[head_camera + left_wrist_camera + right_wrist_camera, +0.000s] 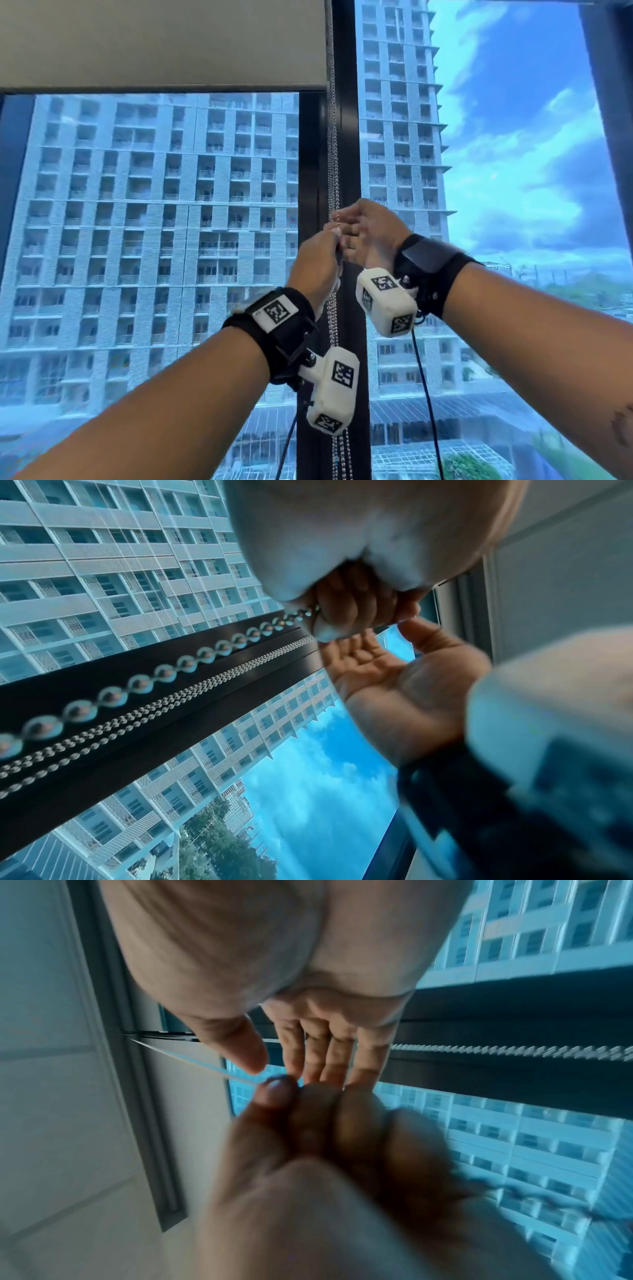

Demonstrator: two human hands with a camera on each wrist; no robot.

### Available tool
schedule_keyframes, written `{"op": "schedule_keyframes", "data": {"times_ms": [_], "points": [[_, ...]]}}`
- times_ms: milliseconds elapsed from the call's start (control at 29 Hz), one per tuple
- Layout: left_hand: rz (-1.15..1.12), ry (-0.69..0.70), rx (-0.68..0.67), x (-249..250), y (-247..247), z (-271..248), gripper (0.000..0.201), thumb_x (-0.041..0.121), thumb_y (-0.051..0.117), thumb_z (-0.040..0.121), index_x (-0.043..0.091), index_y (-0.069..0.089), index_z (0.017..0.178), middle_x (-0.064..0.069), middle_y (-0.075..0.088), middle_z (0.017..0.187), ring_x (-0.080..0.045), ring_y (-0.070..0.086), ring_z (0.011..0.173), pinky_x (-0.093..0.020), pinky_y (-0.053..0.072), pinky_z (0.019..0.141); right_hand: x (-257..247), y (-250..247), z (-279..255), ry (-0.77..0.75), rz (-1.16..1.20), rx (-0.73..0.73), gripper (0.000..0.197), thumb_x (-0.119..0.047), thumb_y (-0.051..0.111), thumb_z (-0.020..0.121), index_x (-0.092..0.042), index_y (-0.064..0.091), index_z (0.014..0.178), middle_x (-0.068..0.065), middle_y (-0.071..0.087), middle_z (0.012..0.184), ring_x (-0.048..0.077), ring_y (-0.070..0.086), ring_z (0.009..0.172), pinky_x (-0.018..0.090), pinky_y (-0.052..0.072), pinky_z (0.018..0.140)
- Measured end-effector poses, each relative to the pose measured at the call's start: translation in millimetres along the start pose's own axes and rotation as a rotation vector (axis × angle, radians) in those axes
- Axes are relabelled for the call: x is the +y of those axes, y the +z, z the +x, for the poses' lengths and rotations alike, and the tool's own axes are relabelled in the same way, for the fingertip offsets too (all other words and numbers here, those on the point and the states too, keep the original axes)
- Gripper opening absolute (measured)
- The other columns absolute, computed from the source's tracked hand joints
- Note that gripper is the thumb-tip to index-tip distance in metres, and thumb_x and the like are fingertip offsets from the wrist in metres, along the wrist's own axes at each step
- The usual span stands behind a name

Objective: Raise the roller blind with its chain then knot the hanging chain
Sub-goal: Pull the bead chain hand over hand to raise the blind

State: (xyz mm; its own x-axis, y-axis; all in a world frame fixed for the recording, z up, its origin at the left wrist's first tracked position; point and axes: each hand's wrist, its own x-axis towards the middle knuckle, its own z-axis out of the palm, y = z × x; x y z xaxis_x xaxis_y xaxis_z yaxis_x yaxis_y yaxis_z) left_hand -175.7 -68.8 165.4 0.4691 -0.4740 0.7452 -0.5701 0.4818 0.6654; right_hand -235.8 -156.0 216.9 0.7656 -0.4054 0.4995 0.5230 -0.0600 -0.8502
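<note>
The grey roller blind (161, 44) covers the top of the left window pane; its bottom bar sits high up. A silver bead chain (333, 164) hangs down the black mullion. My left hand (318, 257) grips the chain in a fist at about mid-height, seen close in the left wrist view as curled fingers (346, 607) with the beads (164, 673) running out of them. My right hand (371, 229) is just right of it and slightly higher, palm (387, 666) open, straight fingers (329, 1047) touching the left fist (318, 1118). More chain strands (514, 1051) run behind it.
The black mullion (349, 137) stands between two glass panes with tower blocks and sky beyond. Loose chain strands (342, 455) dangle below my wrists, beside black camera cables (424, 394). A pale wall or frame (51, 1069) borders the window in the right wrist view.
</note>
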Motion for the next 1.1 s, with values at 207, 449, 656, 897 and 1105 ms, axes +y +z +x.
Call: {"op": "schedule_keyframes", "data": {"times_ms": [207, 449, 656, 897, 1105], "points": [[0.164, 0.091, -0.092, -1, -1, -9, 0.021, 0.027, 0.043, 0.097, 0.032, 0.055, 0.081, 0.006, 0.057, 0.086, -0.018, 0.058, 0.086, -0.042, 0.051, 0.089, -19, 27, 3, -0.105, 0.045, -0.018, 0.049, -0.06, 0.039, 0.096, -0.018, 0.046, 0.073, -0.003, 0.028, 0.055, 0.012, 0.022, 0.041, 0.025, 0.019, 0.047], [0.072, -0.02, -0.147, -2, -18, -18, 0.046, 0.016, 0.042, 0.096, 0.022, 0.068, 0.058, 0.0, 0.066, 0.068, -0.016, 0.056, 0.067, -0.033, 0.042, 0.07, -8, 31, -9, -0.177, -0.028, 0.081, 0.053, -0.052, 0.043, 0.097, -0.023, 0.033, 0.053, -0.006, 0.023, 0.046, 0.013, 0.014, 0.035, 0.015, 0.016, 0.039], [0.073, 0.067, -0.057, 20, -24, 0, 0.047, 0.027, 0.034, 0.103, 0.002, 0.069, 0.082, -0.006, 0.071, 0.069, -0.02, 0.068, 0.067, -0.042, 0.052, 0.083, 2, 29, -26, -0.216, -0.009, 0.068, 0.05, -0.046, 0.047, 0.097, -0.025, 0.031, 0.054, -0.005, 0.024, 0.044, 0.012, 0.016, 0.031, 0.016, 0.014, 0.04], [0.136, 0.163, -0.015, 43, -18, 25, 0.044, 0.046, 0.043, 0.102, 0.017, 0.072, 0.088, -0.005, 0.073, 0.08, -0.022, 0.069, 0.074, -0.043, 0.056, 0.078, 16, 26, -38, -0.19, -0.041, -0.021, 0.047, -0.043, 0.042, 0.098, -0.025, 0.032, 0.056, -0.003, 0.021, 0.046, 0.011, 0.014, 0.032, 0.014, 0.014, 0.038], [-0.106, 0.1, 0.035, 57, -2, 30, 0.029, 0.026, 0.044, 0.105, 0.003, 0.063, 0.103, -0.007, 0.061, 0.078, -0.02, 0.064, 0.062, -0.037, 0.055, 0.069, 24, 20, -51, -0.133, -0.098, -0.071, 0.034, -0.028, 0.038, 0.094, -0.025, 0.017, 0.067, -0.002, 0.015, 0.053, 0.013, 0.006, 0.043, 0.019, 0.005, 0.043]]}}
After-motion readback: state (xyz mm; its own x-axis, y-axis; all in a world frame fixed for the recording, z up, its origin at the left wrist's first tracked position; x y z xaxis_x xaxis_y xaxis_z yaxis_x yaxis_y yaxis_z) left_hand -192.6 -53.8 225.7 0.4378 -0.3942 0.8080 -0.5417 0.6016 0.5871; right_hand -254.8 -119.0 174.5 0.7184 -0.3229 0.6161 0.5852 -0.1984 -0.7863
